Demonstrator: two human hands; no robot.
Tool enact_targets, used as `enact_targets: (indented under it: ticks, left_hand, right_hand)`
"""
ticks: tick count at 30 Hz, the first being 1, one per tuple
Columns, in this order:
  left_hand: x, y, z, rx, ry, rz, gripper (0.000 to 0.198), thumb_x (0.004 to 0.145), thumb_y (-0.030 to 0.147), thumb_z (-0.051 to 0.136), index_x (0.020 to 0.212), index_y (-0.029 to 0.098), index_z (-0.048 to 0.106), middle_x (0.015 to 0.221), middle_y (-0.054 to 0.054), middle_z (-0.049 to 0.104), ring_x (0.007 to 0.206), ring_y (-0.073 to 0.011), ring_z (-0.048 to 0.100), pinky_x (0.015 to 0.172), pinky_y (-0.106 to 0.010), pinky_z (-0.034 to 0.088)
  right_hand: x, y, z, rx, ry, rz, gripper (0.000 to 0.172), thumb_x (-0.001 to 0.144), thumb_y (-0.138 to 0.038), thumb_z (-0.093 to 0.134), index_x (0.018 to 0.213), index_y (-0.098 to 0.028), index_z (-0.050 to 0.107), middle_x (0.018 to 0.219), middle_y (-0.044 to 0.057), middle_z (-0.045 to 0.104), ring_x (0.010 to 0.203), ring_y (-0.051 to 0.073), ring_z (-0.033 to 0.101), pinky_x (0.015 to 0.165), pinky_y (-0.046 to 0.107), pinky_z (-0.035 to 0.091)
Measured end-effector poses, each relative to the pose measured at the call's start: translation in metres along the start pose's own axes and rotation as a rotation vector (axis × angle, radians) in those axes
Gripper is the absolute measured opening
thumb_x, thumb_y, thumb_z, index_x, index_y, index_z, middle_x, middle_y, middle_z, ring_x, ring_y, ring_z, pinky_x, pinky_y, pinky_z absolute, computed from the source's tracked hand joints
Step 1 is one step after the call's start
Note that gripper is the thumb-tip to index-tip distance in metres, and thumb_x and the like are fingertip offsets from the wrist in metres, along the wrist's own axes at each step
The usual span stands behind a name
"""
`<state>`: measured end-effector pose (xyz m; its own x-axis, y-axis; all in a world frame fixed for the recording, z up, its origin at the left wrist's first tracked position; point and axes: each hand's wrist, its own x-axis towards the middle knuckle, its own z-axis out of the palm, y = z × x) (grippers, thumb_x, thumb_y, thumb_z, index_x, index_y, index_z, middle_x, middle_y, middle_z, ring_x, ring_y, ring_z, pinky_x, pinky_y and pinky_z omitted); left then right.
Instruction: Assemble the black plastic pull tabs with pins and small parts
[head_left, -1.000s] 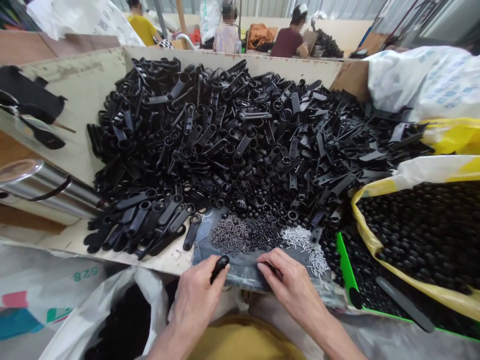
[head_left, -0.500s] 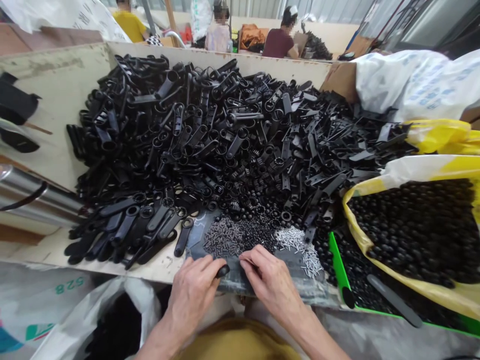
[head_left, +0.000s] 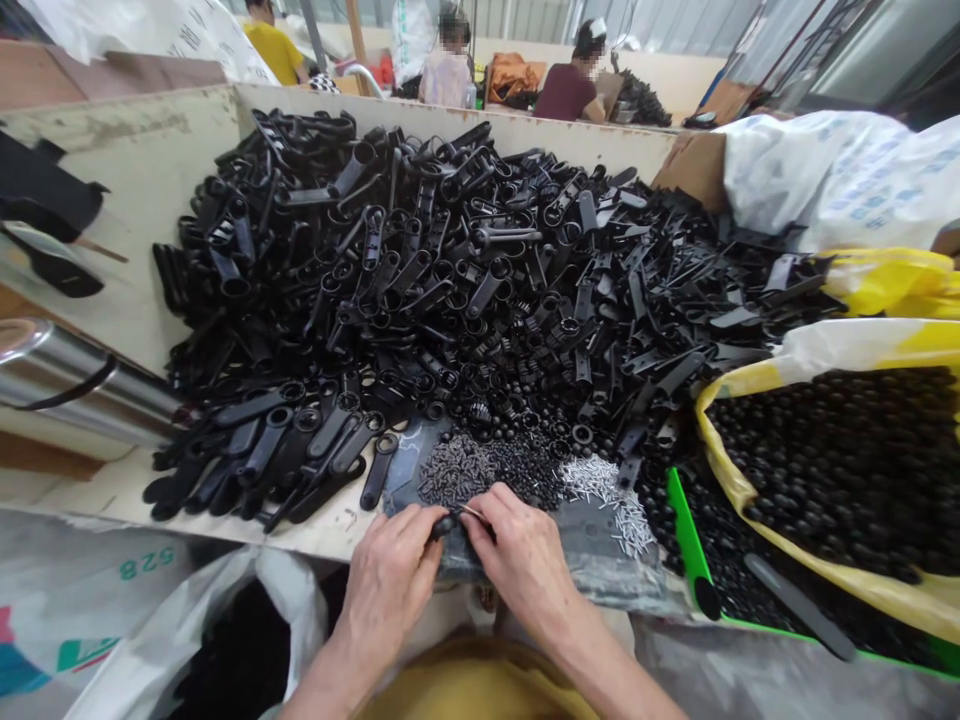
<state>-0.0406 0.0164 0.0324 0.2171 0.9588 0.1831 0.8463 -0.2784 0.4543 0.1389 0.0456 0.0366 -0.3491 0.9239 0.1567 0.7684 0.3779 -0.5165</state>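
— What did the left hand [head_left: 390, 590] have?

— A small black piece [head_left: 444, 523], rounded and glossy like moulded plastic. Thumb and fingertips were clamped on it at the near edge of the dark mat [head_left: 592, 525].

— And the right hand [head_left: 525, 565]?

— Thumb and forefinger were pinched together on a thin silvery pin [head_left: 472, 513]. Its tip met the black piece, just over that same near edge of the mat.

— What lay on the mat?

— Three small mounds along its far side: dull grey screws [head_left: 457, 468], tiny black rings [head_left: 525, 465], and bright straight silver pins [head_left: 607, 482].

— Beyond the mat?

— A big tangled heap of black plastic levers [head_left: 450, 280], flat bars with ring-shaped ends, smooth and slightly shiny.

— To the right of the mat?

— A green tray [head_left: 679, 510] touching its edge, then a crinkled yellow bag [head_left: 720, 440] full of round black knobs.

— And left of the mat?

— A polished steel tube [head_left: 82, 385], well apart from it.
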Motion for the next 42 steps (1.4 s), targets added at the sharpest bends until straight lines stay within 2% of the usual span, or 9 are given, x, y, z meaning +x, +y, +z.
enact_targets:
  ticks: [5, 10, 17, 21, 26, 29, 33, 38, 42]
  left_hand:
    - [-0.004, 0.004, -0.005, -0.241, 0.101, -0.203, 0.020, 0.097, 0.029, 0.053, 0.102, 0.022, 0.072, 0.090, -0.004, 0.082, 0.079, -0.0241, 0.076, 0.075, -0.033, 0.053]
    - [0.000, 0.026, -0.007, -0.537, -0.164, -0.456, 0.027, 0.093, 0.044, 0.059, 0.083, 0.022, 0.073, 0.062, 0.001, 0.070, 0.059, -0.0192, 0.065, 0.058, -0.027, 0.047]
    - [0.011, 0.038, 0.003, -0.860, -0.350, -0.466, 0.035, 0.084, 0.043, 0.063, 0.057, 0.021, 0.060, 0.058, -0.001, 0.067, 0.058, -0.0167, 0.060, 0.060, -0.026, 0.046]
    - [0.009, 0.046, 0.006, -1.059, -0.473, -0.635, 0.039, 0.076, 0.057, 0.072, 0.071, 0.019, 0.065, 0.052, 0.002, 0.063, 0.037, -0.0070, 0.035, 0.040, -0.021, 0.027]
    - [0.010, 0.053, 0.008, -1.095, -0.296, -0.728, 0.041, 0.077, 0.057, 0.074, 0.082, 0.016, 0.069, 0.055, 0.002, 0.066, 0.036, -0.0043, 0.034, 0.040, -0.017, 0.024]
    - [0.010, 0.048, 0.013, -1.070, -0.242, -0.720, 0.046, 0.074, 0.060, 0.075, 0.083, 0.016, 0.070, 0.055, 0.002, 0.065, 0.036, -0.0048, 0.036, 0.039, -0.017, 0.026]
    - [0.006, 0.040, 0.017, -1.068, -0.230, -0.707, 0.049, 0.077, 0.064, 0.073, 0.086, 0.015, 0.070, 0.057, 0.002, 0.065, 0.037, -0.0047, 0.037, 0.039, -0.018, 0.027]
    - [0.004, 0.040, 0.011, -1.073, -0.241, -0.733, 0.050, 0.076, 0.065, 0.073, 0.085, 0.015, 0.070, 0.057, 0.002, 0.065, 0.037, -0.0047, 0.036, 0.041, -0.019, 0.027]
    - [0.004, 0.041, 0.008, -1.087, -0.220, -0.750, 0.046, 0.078, 0.061, 0.074, 0.084, 0.015, 0.070, 0.058, 0.002, 0.065, 0.038, -0.0044, 0.037, 0.043, -0.018, 0.027]
  right_hand:
    - [-0.005, 0.005, -0.008, 0.042, 0.022, 0.008, 0.015, 0.097, -0.013, 0.057, 0.087, -0.021, 0.065, 0.083, 0.001, 0.066, 0.069, 0.015, 0.065, 0.063, 0.025, 0.044]
    - [-0.027, 0.012, -0.026, 0.270, 0.046, -0.080, 0.016, 0.101, -0.016, 0.054, 0.092, -0.021, 0.066, 0.079, 0.001, 0.063, 0.067, 0.014, 0.062, 0.061, 0.024, 0.045]
    - [-0.057, 0.013, -0.031, 0.259, 0.055, -0.107, 0.020, 0.104, -0.019, 0.050, 0.095, -0.021, 0.068, 0.079, 0.002, 0.065, 0.066, 0.015, 0.061, 0.061, 0.025, 0.046]
    - [-0.063, 0.020, -0.042, 0.369, 0.040, -0.026, 0.016, 0.104, -0.025, 0.056, 0.096, -0.023, 0.070, 0.078, 0.001, 0.066, 0.066, 0.015, 0.061, 0.061, 0.025, 0.047]
    - [-0.049, 0.053, -0.060, 0.234, 0.185, 0.164, 0.020, 0.104, -0.027, 0.054, 0.091, -0.022, 0.069, 0.081, 0.002, 0.067, 0.071, 0.017, 0.064, 0.066, 0.027, 0.051]
    - [-0.034, 0.065, -0.056, 0.054, 0.196, 0.148, 0.022, 0.107, -0.026, 0.048, 0.099, -0.022, 0.068, 0.092, 0.005, 0.069, 0.078, 0.018, 0.068, 0.071, 0.027, 0.052]
    - [-0.025, 0.059, -0.044, -0.047, 0.133, 0.090, 0.028, 0.110, -0.025, 0.040, 0.106, -0.022, 0.067, 0.099, 0.006, 0.067, 0.076, 0.017, 0.069, 0.066, 0.027, 0.051]
    - [-0.039, 0.050, -0.046, -0.017, -0.001, 0.030, 0.029, 0.111, -0.025, 0.038, 0.100, -0.022, 0.065, 0.096, 0.005, 0.065, 0.078, 0.017, 0.068, 0.068, 0.026, 0.052]
    - [-0.037, 0.046, -0.044, -0.007, 0.021, 0.029, 0.027, 0.111, -0.024, 0.040, 0.105, -0.023, 0.066, 0.098, 0.006, 0.066, 0.081, 0.017, 0.069, 0.073, 0.026, 0.053]
